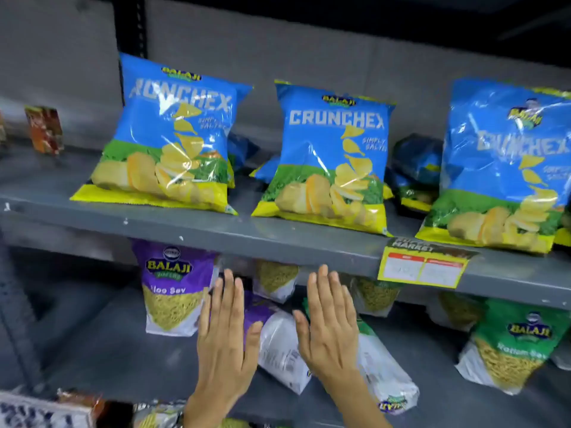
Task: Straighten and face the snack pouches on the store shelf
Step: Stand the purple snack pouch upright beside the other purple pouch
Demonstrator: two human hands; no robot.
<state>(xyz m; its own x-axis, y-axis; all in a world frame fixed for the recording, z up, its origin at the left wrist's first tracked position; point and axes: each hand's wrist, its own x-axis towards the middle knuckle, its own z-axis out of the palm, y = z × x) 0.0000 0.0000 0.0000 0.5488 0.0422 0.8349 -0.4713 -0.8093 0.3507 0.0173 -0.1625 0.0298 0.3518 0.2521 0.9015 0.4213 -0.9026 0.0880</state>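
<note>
Both my hands reach into the lower shelf with fingers spread and flat. My left hand and my right hand flank a purple-and-white pouch that lies tipped over, back side up. A green-topped pouch lies fallen under my right wrist, its logo upside down. An upright purple Aloo Sev pouch stands left of my left hand. An upright green Ratlami Sev pouch stands at the right. Neither hand grips anything.
Three blue Crunchex chip bags stand facing forward on the grey upper shelf, with more behind. A yellow price tag hangs on its edge. More sev pouches sit at the back of the lower shelf. Other packets show bottom left.
</note>
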